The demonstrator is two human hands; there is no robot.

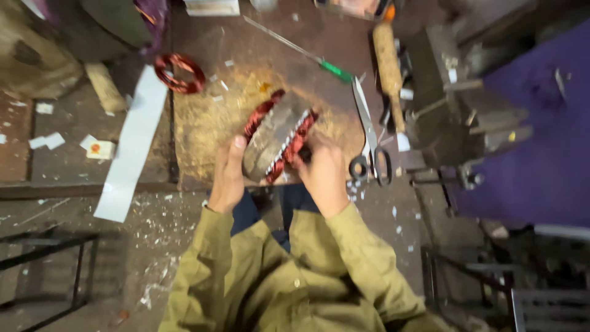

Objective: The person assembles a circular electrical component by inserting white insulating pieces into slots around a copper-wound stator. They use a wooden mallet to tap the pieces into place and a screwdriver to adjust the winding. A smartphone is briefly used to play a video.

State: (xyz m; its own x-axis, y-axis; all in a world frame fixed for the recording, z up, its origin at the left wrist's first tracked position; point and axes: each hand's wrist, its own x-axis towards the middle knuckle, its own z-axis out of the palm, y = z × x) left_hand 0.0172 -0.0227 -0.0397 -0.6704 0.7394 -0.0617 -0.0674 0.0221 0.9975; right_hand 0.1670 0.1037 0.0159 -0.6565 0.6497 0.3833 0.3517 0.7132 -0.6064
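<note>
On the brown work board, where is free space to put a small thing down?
The barest patch lies at the far middle of the work board, between the copper wire coil and the green-handled screwdriver. The right edge is crowded by scissors and a wooden handle. The left hand and right hand hold the motor stator at the near edge.

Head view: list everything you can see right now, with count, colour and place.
Grey metal motor stator with red-copper windings: one, bench centre, held in both hands.
Red-copper wire coil: one, bench upper left.
Green-handled screwdriver: one, above the stator.
Steel scissors with black handles: one, right of the stator.
Wooden handle: one, tan, upper right.
White paper strip: one, left bench edge.
Brown workbench: one, dusty.
Left hand: gripping the stator's left side.
Right hand: at its right windings.
</note>
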